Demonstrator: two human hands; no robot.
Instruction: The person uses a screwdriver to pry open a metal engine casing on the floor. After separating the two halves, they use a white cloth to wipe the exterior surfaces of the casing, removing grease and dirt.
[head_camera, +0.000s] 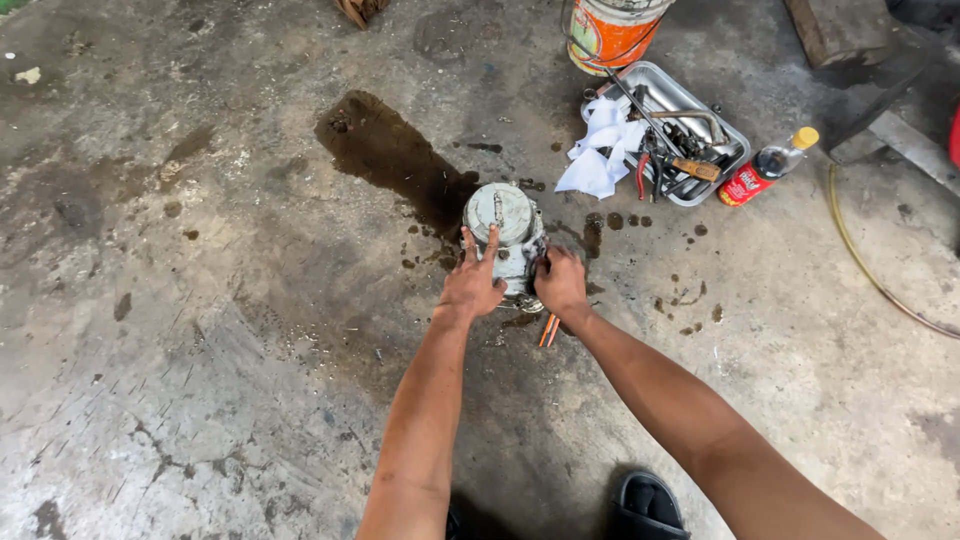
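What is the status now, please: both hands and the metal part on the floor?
Left hand flat against grey metal housing. Right hand gripping its side. Orange-handled tool beside it, nothing blocking.

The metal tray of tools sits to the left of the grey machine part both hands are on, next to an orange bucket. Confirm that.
Not quite. In the head view the metal tray of tools lies to the upper right of the grey machine part, not the left. The rest holds: the left hand and right hand are both on the part, and the orange bucket stands beside the tray.
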